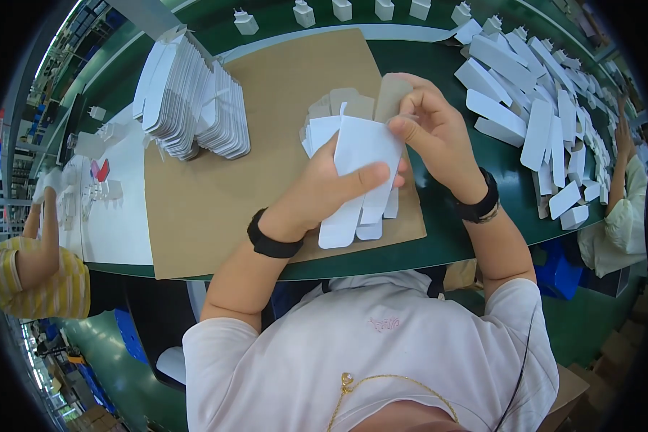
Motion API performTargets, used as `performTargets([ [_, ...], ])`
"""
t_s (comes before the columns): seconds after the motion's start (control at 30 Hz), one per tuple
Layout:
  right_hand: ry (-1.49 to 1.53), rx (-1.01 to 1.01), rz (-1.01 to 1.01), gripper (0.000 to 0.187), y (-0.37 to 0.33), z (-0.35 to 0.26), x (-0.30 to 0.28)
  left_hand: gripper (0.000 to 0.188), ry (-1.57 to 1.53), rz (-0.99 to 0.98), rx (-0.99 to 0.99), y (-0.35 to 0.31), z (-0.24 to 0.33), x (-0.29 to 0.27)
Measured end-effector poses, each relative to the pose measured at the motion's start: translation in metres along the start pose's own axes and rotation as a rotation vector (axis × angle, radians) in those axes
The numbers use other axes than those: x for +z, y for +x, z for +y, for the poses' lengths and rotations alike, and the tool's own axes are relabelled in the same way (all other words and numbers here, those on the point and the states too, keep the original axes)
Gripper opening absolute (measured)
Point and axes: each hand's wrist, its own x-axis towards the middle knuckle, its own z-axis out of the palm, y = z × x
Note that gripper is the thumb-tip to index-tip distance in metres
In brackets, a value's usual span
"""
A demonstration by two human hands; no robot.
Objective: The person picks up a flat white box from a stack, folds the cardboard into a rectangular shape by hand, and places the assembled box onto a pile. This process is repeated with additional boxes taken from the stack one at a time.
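Over a brown cardboard sheet (pixel 273 86), my left hand (pixel 317 191) is closed on a white folding carton (pixel 367 147), its thumb lying across the front. My right hand (pixel 439 137) pinches the carton's upper right corner, fingers curled round a grey-brown flap (pixel 391 99) that stands up there. More flat white cartons (pixel 338 232) with grey-brown inner sides lie beneath or behind the held one; how many my left hand grips is hard to make out. Black bands circle both wrists.
Bundled flat cartons (pixel 169 93) stand in a tall stack at the left. Formed white boxes (pixel 500 101) are heaped at the right on the green table (pixel 439 209). White plug adapters (pixel 304 14) line the far side. Co-workers sit at left, a striped sleeve (pixel 32 266), and right, a pale sleeve (pixel 623 209).
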Motion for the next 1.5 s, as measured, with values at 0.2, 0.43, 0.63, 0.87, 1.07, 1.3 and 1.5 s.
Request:
performTargets([
  [0.2,0.318,0.2,0.04,0.028,0.0,-0.015,0.016,0.089,0.31,0.24,0.121,-0.004,-0.019,-0.011],
  [0.43,-0.251,-0.14,0.056,0.047,-0.006,-0.017,0.028,0.096,0.448,0.242,0.304,-0.002,-0.02,-0.01],
  [0.63,-0.22,-0.061,-0.017,0.027,-0.008,-0.025,0.018,0.095,0.418,0.243,0.294,0.0,-0.017,-0.004],
  [0.87,0.488,0.081,0.234,0.023,-0.008,-0.033,0.03,0.085,0.363,0.316,0.452,0.008,-0.02,0.006],
  [1.07,0.471,0.131,0.042,0.02,-0.013,-0.017,0.027,0.054,0.276,0.262,0.27,0.002,-0.022,-0.005],
  [1.3,0.297,-0.187,0.193,0.019,-0.012,-0.022,0.034,0.051,0.084,0.232,0.28,0.004,-0.014,0.0],
  [1.5,0.127,-0.019,-0.005,0.023,-0.006,-0.02,0.009,0.064,0.373,0.227,0.295,0.002,-0.02,-0.012],
])
